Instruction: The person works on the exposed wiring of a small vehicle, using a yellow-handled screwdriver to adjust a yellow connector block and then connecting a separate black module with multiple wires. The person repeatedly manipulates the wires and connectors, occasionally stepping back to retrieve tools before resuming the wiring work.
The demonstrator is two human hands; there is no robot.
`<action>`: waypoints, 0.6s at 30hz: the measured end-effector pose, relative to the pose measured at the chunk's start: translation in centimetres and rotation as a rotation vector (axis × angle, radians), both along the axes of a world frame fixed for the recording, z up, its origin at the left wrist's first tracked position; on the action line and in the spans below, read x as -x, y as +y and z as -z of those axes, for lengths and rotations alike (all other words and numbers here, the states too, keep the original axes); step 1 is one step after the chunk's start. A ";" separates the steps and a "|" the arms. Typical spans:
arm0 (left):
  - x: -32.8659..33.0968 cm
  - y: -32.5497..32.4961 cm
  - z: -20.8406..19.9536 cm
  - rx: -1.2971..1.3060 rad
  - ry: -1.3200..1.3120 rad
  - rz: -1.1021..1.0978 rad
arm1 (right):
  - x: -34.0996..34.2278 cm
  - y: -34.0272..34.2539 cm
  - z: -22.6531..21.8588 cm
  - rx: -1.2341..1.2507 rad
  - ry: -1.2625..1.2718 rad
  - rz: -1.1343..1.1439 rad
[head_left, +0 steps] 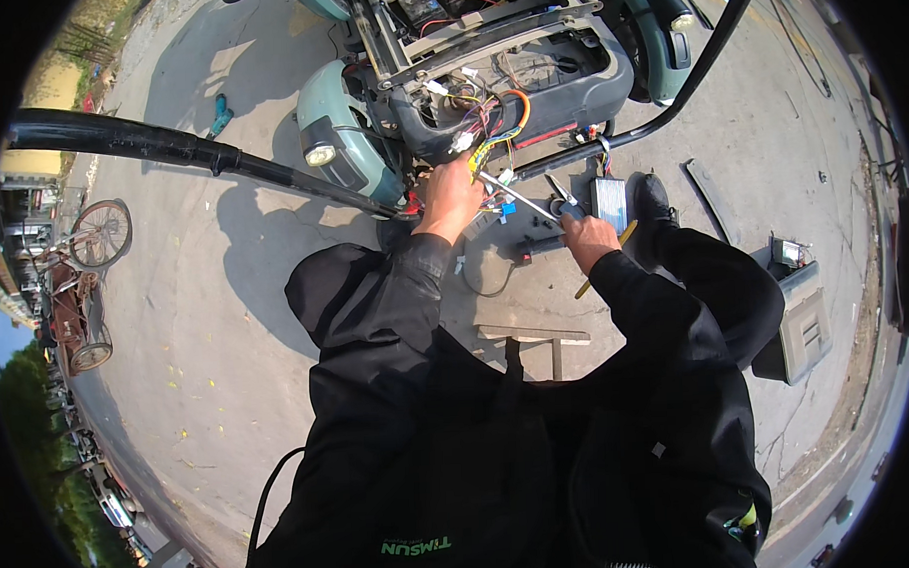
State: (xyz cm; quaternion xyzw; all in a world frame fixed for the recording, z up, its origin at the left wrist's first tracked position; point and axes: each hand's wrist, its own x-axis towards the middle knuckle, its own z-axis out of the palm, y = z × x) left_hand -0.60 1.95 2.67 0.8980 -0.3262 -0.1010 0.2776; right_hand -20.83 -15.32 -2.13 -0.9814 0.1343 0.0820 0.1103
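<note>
Wiring work, I judge: left hand [453,200] pinching coloured wires [492,142], right hand [590,241] closed around a metal tool [522,198] (tip near them); next calls for steady wires.

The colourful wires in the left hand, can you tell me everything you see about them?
The colourful wires make a tangled bunch, looking plastic-coated: orange, yellow, red and darker ones. An orange part curves in a loop, and white plugs sit among them. They spill over the vehicle's dark body down to the left hand, which grips them. A metal tool points at them from the right, but I can't tell whether its tip touches.
</note>
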 end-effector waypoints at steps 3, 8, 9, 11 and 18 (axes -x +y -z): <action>-0.2 0.1 0.3 -0.002 -0.012 -0.010 | 0.4 1.6 2.6 -0.154 -0.057 0.048; -0.1 -0.1 0.5 -0.013 0.039 -0.035 | 2.2 1.9 5.3 -0.297 0.001 0.074; 0.0 0.0 0.4 -0.021 0.043 -0.037 | 3.0 1.5 5.9 -0.302 0.032 0.055; -0.1 0.0 0.1 -0.032 0.070 -0.042 | 4.7 0.9 7.9 -0.298 0.265 0.128; 0.2 0.1 0.0 0.072 0.282 -0.090 | 10.6 0.6 18.2 -0.032 0.692 0.273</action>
